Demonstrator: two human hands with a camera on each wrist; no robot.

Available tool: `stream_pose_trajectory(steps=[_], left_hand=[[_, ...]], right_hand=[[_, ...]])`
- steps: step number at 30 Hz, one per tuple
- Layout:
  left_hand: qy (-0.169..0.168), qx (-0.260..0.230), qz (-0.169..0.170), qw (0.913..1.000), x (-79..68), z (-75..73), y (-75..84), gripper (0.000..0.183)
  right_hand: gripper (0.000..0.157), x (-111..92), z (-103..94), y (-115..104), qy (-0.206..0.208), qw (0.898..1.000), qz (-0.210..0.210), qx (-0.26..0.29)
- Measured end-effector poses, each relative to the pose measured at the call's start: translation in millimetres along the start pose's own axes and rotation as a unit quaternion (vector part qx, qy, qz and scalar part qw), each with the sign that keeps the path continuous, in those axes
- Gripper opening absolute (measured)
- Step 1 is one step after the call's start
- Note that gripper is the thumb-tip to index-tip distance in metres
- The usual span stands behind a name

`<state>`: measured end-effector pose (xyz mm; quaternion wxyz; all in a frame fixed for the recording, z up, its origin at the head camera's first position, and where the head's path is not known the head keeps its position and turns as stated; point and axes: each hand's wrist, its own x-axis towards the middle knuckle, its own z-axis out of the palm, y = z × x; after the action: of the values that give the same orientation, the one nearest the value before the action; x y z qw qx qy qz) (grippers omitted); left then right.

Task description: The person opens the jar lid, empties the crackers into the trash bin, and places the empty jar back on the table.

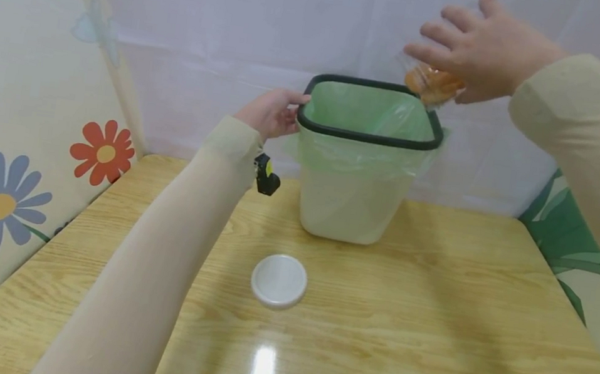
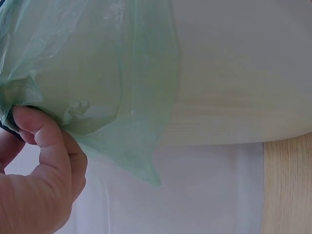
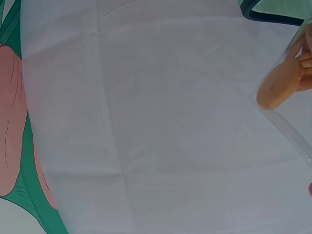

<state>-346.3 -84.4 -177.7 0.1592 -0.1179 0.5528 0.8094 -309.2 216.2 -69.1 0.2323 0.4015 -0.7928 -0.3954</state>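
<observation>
A pale plastic bin (image 1: 352, 200) with a black rim (image 1: 366, 137) and a green liner bag (image 1: 367, 110) stands at the back of the wooden table (image 1: 429, 330). My left hand (image 1: 292, 109) grips the rim's left side; in the left wrist view its thumb (image 2: 41, 134) presses on the liner (image 2: 97, 73). My right hand (image 1: 438, 66) holds a clear container (image 1: 433, 86) with orange food inside, tilted above the bin's far right corner. The right wrist view shows the orange food (image 3: 280, 87) behind the clear wall. A round white lid (image 1: 279, 280) lies on the table in front of the bin.
A white curtain (image 1: 227, 45) hangs behind the table. A flower-print panel (image 1: 11, 174) closes the left side and a leaf-print panel (image 1: 571, 248) the right. A small black device (image 1: 266, 176) hangs at my left wrist.
</observation>
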Motion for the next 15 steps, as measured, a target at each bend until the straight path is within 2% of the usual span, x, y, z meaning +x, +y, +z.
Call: stream_pose_trajectory(steps=[8,15], left_hand=[[-0.001,0.006,0.007,1.0,1.5,1.2,-0.7,0.044],[-0.001,0.005,0.012,0.9999,1.2,-2.0,-0.4,0.045]], right_hand=[[0.112,-1.6,0.5,1.4,-0.004,1.0,-0.005,-0.014],[0.112,1.9,-1.3,0.2,0.011,0.999,-0.018,-0.029]])
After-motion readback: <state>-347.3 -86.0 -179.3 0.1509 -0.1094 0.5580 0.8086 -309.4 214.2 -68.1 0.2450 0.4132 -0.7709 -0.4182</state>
